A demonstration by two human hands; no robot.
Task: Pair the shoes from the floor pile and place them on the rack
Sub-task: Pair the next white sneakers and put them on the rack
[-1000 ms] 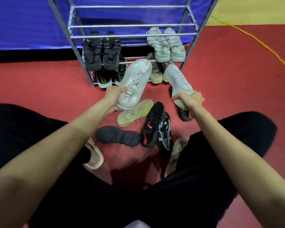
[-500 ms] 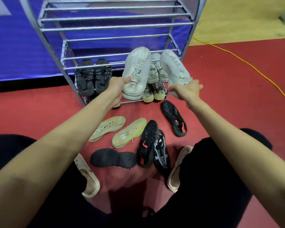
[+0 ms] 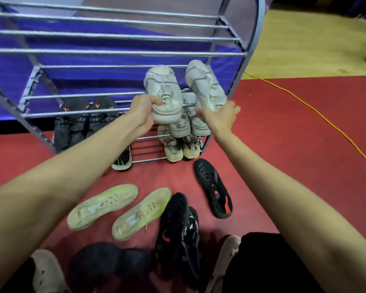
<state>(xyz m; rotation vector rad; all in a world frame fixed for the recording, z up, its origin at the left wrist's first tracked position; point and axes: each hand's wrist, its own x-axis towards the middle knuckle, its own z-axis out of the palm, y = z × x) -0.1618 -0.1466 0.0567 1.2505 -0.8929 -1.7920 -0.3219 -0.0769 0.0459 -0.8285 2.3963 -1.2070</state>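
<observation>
Your left hand (image 3: 143, 112) has its fingers curled round the heel of one white sneaker (image 3: 164, 92); your right hand (image 3: 219, 116) pinches the heel of its mate (image 3: 205, 85). Both hang toe-up before the rack (image 3: 118, 52). They look light, soft-sided and stiff-soled; heel collars seem the surest hold.

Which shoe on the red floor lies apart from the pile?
The black shoe with red accents, alone below the right hand; the other floor shoes cluster together.
</observation>
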